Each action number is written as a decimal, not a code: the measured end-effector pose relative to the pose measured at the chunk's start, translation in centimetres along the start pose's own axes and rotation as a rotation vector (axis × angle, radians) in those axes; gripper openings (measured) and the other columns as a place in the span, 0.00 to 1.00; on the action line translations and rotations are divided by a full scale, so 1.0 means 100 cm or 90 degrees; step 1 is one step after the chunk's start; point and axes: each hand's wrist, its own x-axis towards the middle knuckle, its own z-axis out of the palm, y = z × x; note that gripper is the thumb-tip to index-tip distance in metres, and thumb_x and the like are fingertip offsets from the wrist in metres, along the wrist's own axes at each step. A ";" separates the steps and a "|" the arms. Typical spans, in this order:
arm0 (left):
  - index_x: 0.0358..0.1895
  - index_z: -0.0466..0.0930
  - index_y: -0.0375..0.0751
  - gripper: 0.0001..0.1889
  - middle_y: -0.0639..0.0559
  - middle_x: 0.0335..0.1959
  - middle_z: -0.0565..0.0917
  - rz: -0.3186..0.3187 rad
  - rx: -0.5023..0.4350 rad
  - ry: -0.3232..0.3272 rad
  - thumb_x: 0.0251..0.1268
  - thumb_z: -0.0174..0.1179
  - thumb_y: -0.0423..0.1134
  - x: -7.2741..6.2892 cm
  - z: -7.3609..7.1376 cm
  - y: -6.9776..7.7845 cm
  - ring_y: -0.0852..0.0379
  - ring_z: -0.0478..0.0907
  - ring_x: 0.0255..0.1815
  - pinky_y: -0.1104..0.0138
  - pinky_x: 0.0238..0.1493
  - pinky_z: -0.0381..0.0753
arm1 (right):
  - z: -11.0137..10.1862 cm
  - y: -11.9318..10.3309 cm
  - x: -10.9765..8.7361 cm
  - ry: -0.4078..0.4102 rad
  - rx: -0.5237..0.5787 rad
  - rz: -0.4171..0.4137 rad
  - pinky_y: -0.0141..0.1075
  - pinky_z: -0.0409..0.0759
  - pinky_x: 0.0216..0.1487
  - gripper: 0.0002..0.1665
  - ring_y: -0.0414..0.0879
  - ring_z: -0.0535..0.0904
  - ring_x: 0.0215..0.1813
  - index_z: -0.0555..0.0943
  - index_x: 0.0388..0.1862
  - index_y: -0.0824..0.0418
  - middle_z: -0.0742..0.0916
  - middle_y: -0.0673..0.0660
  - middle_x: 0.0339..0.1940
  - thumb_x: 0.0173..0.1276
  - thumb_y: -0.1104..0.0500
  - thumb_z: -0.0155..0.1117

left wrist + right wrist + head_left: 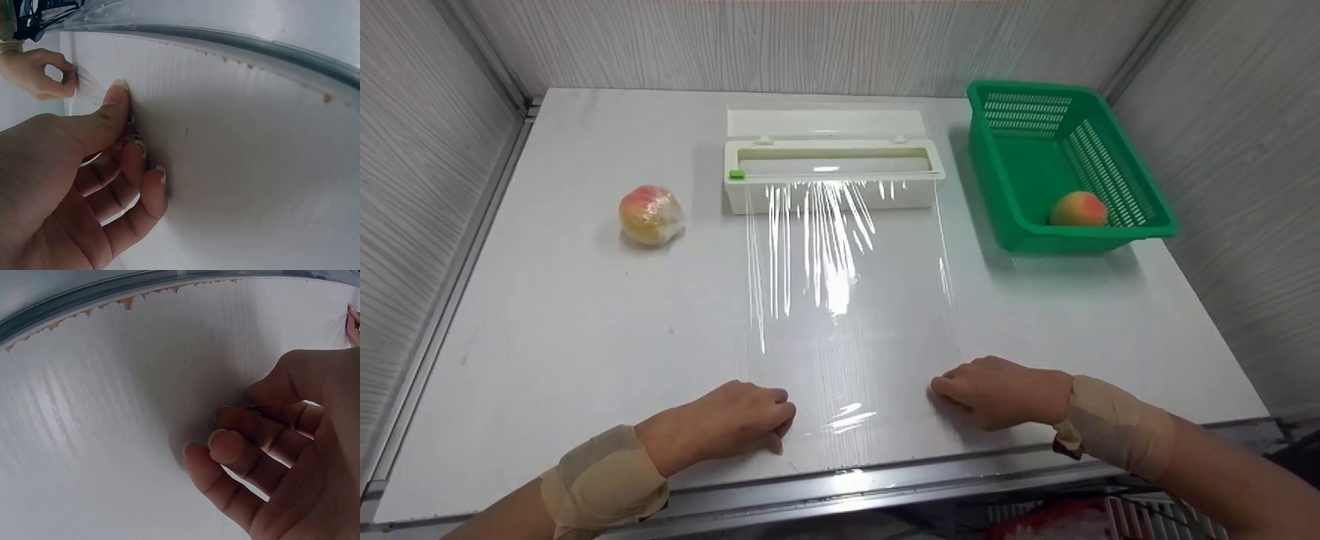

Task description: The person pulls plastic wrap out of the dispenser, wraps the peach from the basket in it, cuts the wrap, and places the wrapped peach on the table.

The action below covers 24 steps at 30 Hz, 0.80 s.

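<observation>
A sheet of clear plastic wrap (840,285) stretches over the table from a white wrap dispenser (832,196) to both hands near the front edge. My left hand (727,420) pinches its near left corner between thumb and fingers; the left wrist view shows that hand (95,163) close up. At the near right corner, my right hand (1005,391) pinches the film; its curled fingers fill part of the right wrist view (264,444). The dispenser's lid (825,122) is tipped back, and a green slider (736,174) sits at its left end. Light glints off creases in the film.
A peach wrapped in film (651,215) rests on the left of the table (547,315). To the right stands a green basket (997,180) with a bare peach (1078,209) inside. Panelled walls bound the back and sides; a metal rail (885,476) runs along the front edge.
</observation>
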 end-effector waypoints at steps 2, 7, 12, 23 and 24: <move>0.27 0.74 0.47 0.14 0.58 0.22 0.71 -0.003 0.005 -0.004 0.54 0.71 0.46 -0.001 0.000 0.001 0.67 0.59 0.19 0.75 0.21 0.63 | -0.001 -0.001 -0.001 -0.011 0.009 0.007 0.31 0.61 0.23 0.09 0.37 0.60 0.20 0.69 0.32 0.56 0.71 0.46 0.18 0.66 0.65 0.60; 0.25 0.71 0.49 0.19 0.60 0.23 0.69 -0.056 0.002 -0.048 0.48 0.74 0.52 0.000 0.001 0.005 0.66 0.58 0.19 0.74 0.21 0.62 | -0.003 -0.003 -0.005 -0.033 0.060 0.021 0.29 0.58 0.20 0.09 0.36 0.57 0.19 0.67 0.32 0.55 0.65 0.44 0.14 0.67 0.64 0.58; 0.24 0.70 0.49 0.24 0.59 0.23 0.69 -0.080 0.052 -0.054 0.42 0.75 0.58 0.002 0.004 0.010 0.65 0.60 0.18 0.72 0.19 0.62 | -0.009 0.002 -0.005 -0.061 0.142 0.013 0.26 0.58 0.21 0.09 0.33 0.57 0.18 0.68 0.30 0.55 0.64 0.42 0.15 0.66 0.64 0.58; 0.24 0.72 0.46 0.27 0.57 0.22 0.70 -0.089 0.123 -0.048 0.38 0.74 0.63 0.006 0.007 0.018 0.63 0.58 0.18 0.70 0.16 0.61 | -0.041 0.015 -0.004 -0.116 0.244 0.037 0.26 0.64 0.26 0.13 0.31 0.64 0.22 0.72 0.25 0.54 0.70 0.40 0.18 0.70 0.59 0.59; 0.24 0.72 0.45 0.27 0.57 0.22 0.69 -0.091 0.127 -0.049 0.38 0.74 0.63 0.006 0.007 0.018 0.63 0.57 0.18 0.70 0.16 0.61 | -0.046 0.016 -0.004 -0.111 0.242 0.043 0.26 0.64 0.26 0.12 0.31 0.64 0.23 0.73 0.25 0.53 0.70 0.40 0.18 0.71 0.58 0.59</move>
